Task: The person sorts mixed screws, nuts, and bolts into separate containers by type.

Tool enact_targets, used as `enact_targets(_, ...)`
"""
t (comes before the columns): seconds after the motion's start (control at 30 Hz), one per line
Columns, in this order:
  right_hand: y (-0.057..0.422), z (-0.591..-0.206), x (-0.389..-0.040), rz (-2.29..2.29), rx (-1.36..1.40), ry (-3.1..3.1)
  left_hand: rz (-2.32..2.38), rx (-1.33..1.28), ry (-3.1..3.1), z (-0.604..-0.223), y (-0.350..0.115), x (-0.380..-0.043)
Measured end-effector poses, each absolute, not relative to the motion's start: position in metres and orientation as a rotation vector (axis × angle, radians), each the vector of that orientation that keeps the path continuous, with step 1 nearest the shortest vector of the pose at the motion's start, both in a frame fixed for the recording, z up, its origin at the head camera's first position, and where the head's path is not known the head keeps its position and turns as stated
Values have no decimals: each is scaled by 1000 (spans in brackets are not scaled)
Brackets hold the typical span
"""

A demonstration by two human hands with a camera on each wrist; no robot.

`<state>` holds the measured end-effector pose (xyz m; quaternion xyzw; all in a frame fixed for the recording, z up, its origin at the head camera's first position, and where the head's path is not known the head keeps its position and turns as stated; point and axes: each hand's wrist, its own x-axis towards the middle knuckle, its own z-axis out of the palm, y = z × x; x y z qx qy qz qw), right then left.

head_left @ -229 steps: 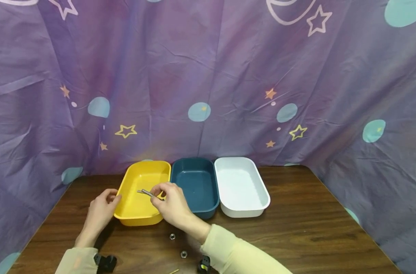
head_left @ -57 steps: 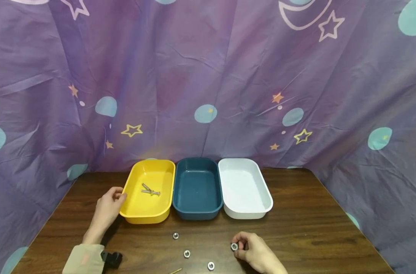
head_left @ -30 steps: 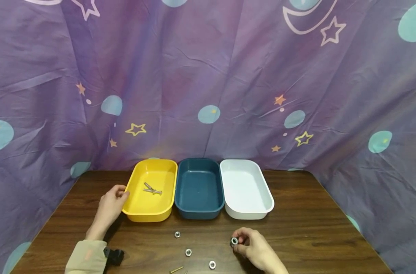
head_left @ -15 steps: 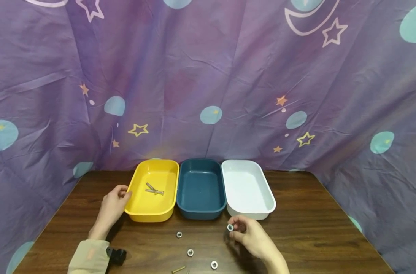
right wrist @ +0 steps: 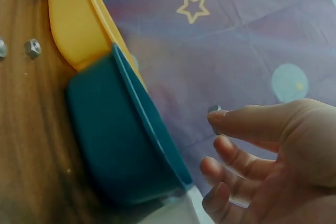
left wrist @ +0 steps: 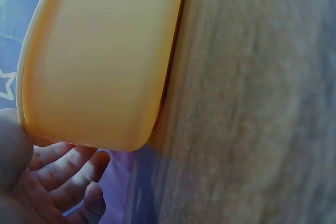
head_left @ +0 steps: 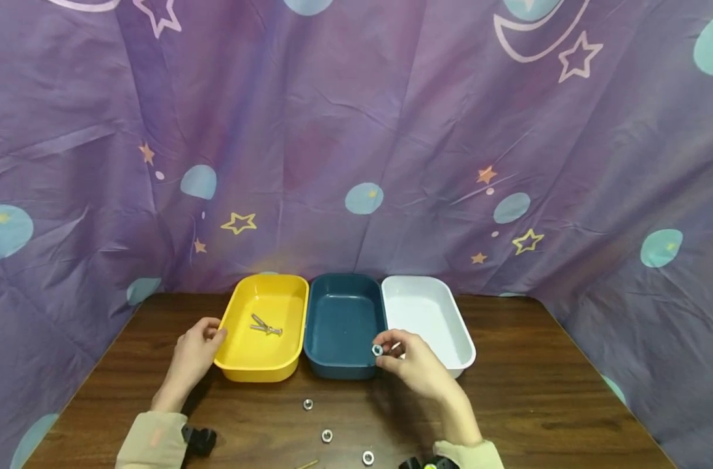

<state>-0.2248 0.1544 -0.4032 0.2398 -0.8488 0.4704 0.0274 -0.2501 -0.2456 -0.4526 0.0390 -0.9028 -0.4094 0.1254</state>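
Pinched between my right hand's (head_left: 418, 366) thumb and fingertips is a hex nut (head_left: 377, 350), held over the near right corner of the dark blue tray (head_left: 340, 372). The right wrist view shows this nut (right wrist: 214, 114) at the thumb tip, mostly hidden. My left hand (head_left: 193, 352) grips the left rim of the yellow tray (head_left: 257, 376), thumb at the rim. In the left wrist view the fingers (left wrist: 68, 177) curl beside the tray's end. Several silver bolts (head_left: 266, 327) lie together inside the yellow tray.
A white tray (head_left: 465, 345) stands right of the blue one, partly behind my right hand. Loose nuts lie on the wooden table (head_left: 544, 391): one nut (head_left: 307, 404) before the trays, another nut (head_left: 326, 436) nearer, a third nut (head_left: 368, 458). A thin brass-coloured piece (head_left: 307, 464) shows at the bottom edge.
The bolts, earlier in my right hand, now lie in the yellow tray. My right hand has since carried a nut up and left from the table to the blue tray. My left hand stays put.
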Motion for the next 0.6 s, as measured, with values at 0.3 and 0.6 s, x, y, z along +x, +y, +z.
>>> enact_targets(0.3,132,-401,-267,1549,727,-2613,-1196,115,-2632,-453,-246,-252)
enact_targets(0.6,105,-418,-306,1581,699,-2645,-1207,130,-2623,-454,-247,-253)
